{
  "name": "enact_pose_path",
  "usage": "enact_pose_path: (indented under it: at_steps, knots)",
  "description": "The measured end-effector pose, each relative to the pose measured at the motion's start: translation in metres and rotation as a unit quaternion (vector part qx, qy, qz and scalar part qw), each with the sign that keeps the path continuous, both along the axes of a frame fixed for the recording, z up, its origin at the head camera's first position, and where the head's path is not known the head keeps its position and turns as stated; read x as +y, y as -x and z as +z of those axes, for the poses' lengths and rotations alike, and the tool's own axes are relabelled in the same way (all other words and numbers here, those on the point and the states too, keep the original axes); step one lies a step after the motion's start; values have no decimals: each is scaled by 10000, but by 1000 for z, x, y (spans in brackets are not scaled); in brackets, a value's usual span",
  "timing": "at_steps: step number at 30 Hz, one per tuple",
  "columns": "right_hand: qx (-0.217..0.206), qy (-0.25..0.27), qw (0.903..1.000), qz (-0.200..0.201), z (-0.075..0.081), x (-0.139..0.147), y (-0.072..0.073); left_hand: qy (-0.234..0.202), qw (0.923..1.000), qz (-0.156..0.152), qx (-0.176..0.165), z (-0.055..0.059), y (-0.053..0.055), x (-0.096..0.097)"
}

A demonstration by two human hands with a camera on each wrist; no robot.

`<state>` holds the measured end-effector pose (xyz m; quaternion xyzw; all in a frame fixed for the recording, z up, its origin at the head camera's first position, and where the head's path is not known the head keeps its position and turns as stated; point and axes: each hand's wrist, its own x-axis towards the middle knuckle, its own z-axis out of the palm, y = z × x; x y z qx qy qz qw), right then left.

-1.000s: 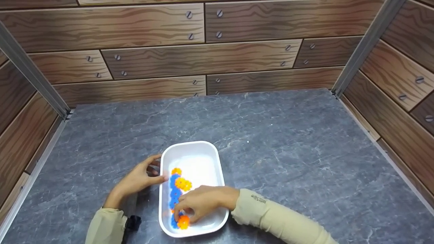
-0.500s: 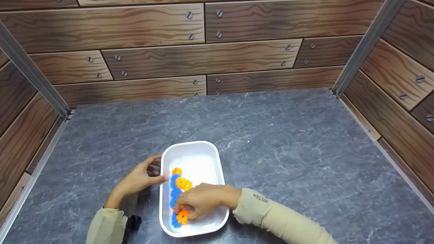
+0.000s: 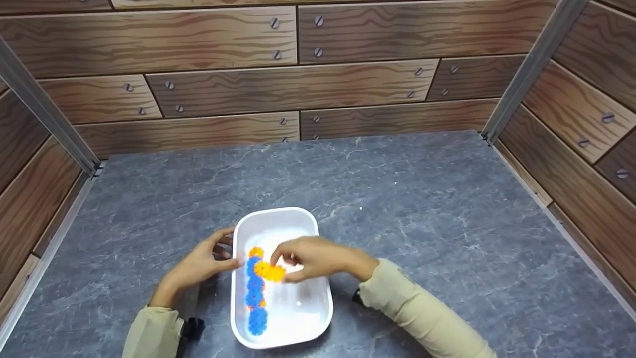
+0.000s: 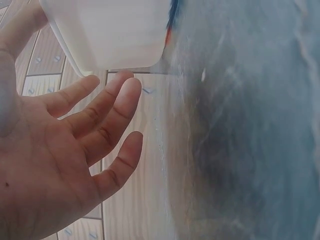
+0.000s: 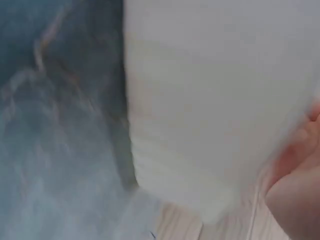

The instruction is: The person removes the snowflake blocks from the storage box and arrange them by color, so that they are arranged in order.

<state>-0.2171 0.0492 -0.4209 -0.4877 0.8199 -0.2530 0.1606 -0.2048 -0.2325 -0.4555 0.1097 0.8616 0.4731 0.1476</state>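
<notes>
A white plastic tray (image 3: 307,318) stands near the front of the table. Along its left side lie several blue notched plastic discs (image 3: 257,320), with bits of orange-red among them. My right hand (image 3: 318,258) reaches over the tray, and its thumb and fingers pinch an orange flower-shaped disc (image 3: 278,273). That disc overlaps another orange piece (image 3: 261,269) in the head view. A further orange disc (image 3: 256,251) is at the row's far end. My left hand (image 3: 203,258) holds the tray's left rim, thumb over the edge and fingers along the outside.
The dark marbled tabletop (image 3: 427,209) surrounds the tray. Wood-patterned panels (image 3: 223,89) close off the back and both sides. In the right wrist view, the tray's outer wall (image 5: 210,100) fills much of the picture.
My right hand has taken the orange disc from the tray's near left end and moved it away from me, over the other orange pieces. My left hand keeps its place on the rim.
</notes>
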Motion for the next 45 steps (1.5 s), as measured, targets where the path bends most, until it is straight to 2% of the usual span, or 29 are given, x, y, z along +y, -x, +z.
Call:
enact_pose_path:
  at_steps: [8, 19, 25, 29, 45]
  knots:
    - [254, 232, 9971, -679, 16, 31, 14, -37, 10000, -3, -35, -3, 0, -1]
    - [340, 155, 9897, -1384, 14, 67, 31, -55, 10000, -49, 38, 3, -1, 0]
    - [463, 129, 9829, -1778, 3, 84, 40, -105, 9998, -156, 83, 5, -1, -1]
    - [502, 103, 9790, -1972, -9, 94, 45, -83, 9999, -134, 46, 1, -1, -2]
    - [-15, -104, 9752, -2211, -38, 105, 50, -57, 10000, -47, -59, -1, -1, 0]
